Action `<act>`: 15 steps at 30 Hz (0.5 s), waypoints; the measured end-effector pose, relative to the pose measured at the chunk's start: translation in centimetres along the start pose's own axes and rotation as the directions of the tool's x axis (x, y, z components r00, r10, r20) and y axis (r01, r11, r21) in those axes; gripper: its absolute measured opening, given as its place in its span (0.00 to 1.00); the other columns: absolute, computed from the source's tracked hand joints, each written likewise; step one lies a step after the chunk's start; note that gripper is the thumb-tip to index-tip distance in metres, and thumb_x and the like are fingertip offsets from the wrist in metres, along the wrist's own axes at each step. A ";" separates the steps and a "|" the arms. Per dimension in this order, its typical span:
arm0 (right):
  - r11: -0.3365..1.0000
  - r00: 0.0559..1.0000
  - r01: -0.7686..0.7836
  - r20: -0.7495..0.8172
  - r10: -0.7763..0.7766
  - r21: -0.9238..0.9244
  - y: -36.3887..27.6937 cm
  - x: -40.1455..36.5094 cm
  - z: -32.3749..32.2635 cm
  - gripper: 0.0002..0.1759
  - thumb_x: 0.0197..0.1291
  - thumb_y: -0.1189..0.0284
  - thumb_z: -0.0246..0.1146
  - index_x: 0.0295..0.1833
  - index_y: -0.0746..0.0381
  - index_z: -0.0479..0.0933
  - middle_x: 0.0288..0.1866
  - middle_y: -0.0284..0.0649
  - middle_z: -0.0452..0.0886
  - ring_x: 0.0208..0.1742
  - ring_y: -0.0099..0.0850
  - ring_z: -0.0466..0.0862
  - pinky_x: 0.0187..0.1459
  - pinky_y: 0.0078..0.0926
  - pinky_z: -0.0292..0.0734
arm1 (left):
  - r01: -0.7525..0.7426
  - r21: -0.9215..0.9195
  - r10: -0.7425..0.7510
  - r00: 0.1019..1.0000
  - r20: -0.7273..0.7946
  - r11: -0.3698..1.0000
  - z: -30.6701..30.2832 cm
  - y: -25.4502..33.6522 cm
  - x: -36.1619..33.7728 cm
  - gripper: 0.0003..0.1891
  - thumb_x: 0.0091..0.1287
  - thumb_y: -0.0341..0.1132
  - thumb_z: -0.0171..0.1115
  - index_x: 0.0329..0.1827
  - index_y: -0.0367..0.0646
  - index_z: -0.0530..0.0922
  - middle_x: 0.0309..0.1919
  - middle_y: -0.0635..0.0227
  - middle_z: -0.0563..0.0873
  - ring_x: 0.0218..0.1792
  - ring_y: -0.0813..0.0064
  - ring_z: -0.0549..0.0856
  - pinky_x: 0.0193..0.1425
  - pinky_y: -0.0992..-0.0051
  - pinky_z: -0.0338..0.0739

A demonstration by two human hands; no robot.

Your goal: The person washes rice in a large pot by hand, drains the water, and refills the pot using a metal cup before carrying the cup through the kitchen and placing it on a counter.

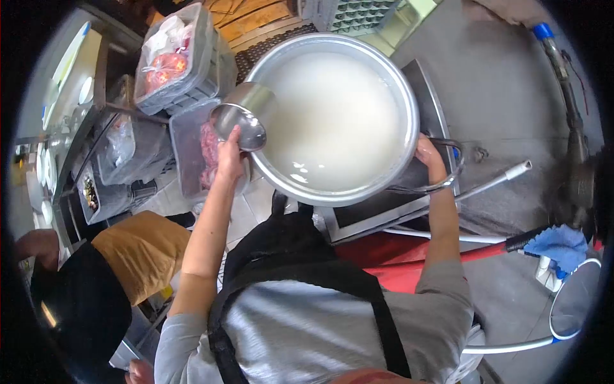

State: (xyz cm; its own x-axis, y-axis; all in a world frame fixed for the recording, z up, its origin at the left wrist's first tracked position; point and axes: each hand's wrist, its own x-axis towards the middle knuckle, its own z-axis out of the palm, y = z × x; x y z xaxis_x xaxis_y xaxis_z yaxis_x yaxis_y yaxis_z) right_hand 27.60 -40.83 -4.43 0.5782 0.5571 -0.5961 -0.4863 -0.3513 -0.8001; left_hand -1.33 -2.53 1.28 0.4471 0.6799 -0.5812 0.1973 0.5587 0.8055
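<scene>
A large metal pot [409, 77] full of cloudy whitish liquid [332, 121] stands in front of me. My left hand [231, 155] is closed on a shiny metal cup [256, 99], which is tilted over the pot's left rim. How the fingers wrap the cup's near side is partly hidden. At the pot's right side, just below the rim, my right hand [427, 152] grips the pot, its fingertips partly out of sight. A looped metal handle [462, 168] sticks out beside that wrist.
Left of the pot are stacked clear plastic tubs [220, 67] with bagged food and a tub of raw meat [210, 153]. Another person [80, 307] stands at lower left. A white-tipped pole [517, 169], a red hose [473, 253] and a blue cloth [558, 246] are on the right.
</scene>
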 end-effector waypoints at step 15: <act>0.642 0.930 0.339 -0.143 -0.338 0.688 6.2 -2.9 0.0 0.20 0.58 0.62 0.54 0.56 0.54 0.65 0.49 0.29 0.72 0.42 0.27 0.75 0.44 0.29 0.71 | -0.095 0.011 0.095 0.995 -0.021 0.995 0.8 -1.3 0.8 0.20 0.58 0.43 0.58 0.47 0.38 0.71 0.39 0.65 0.78 0.38 0.72 0.78 0.36 0.73 0.71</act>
State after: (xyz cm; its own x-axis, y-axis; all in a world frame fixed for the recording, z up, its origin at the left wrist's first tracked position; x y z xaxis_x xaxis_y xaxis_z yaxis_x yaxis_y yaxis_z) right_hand 22.90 -44.58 -7.69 0.7961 0.5289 -0.2941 -0.5667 0.4809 -0.6690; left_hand -0.58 -3.09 -0.16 0.4451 0.7402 -0.5040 0.1636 0.4861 0.8585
